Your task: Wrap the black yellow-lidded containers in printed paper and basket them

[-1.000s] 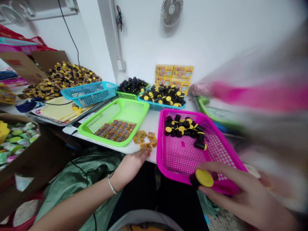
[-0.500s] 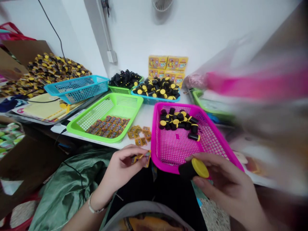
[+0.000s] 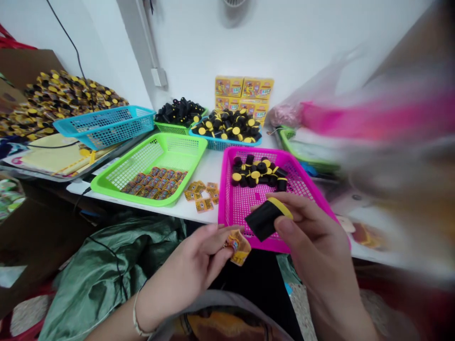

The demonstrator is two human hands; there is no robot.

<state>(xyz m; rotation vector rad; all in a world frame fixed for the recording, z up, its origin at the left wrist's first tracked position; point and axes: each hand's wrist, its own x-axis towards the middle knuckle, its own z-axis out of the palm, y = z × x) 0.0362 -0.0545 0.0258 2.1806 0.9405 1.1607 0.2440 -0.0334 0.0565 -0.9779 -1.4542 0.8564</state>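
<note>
Between its thumb and fingers, my left hand (image 3: 204, 258) pinches an orange printed sleeve (image 3: 241, 251), whose open end faces the right. My right hand (image 3: 309, 237) grips a black cylinder with a yellow rim (image 3: 266, 219), tilted toward the sleeve; a small gap lies between the two. Behind my hands, a pink basket (image 3: 223, 189) holds several black and yellow cylinders (image 3: 255, 175). Flat orange sleeves (image 3: 204, 204) lie on the white table (image 3: 209, 163) left of that basket. In the green basket (image 3: 124, 201), wrapped cylinders (image 3: 159, 182) stand in rows.
A blue basket (image 3: 106, 125) sits at the left, before a large heap of wrapped cylinders (image 3: 60, 97). Farther back are a basket of black parts (image 3: 181, 112), a blue basket of cylinders (image 3: 227, 127) and yellow boxes (image 3: 258, 88). Blurred plastic bags (image 3: 384, 142) hang at the right.
My left hand has moved right with the sleeve, which is now opened out. My right hand has moved up and left, turning the cylinder's black end toward the sleeve. The view has shifted slightly.
</note>
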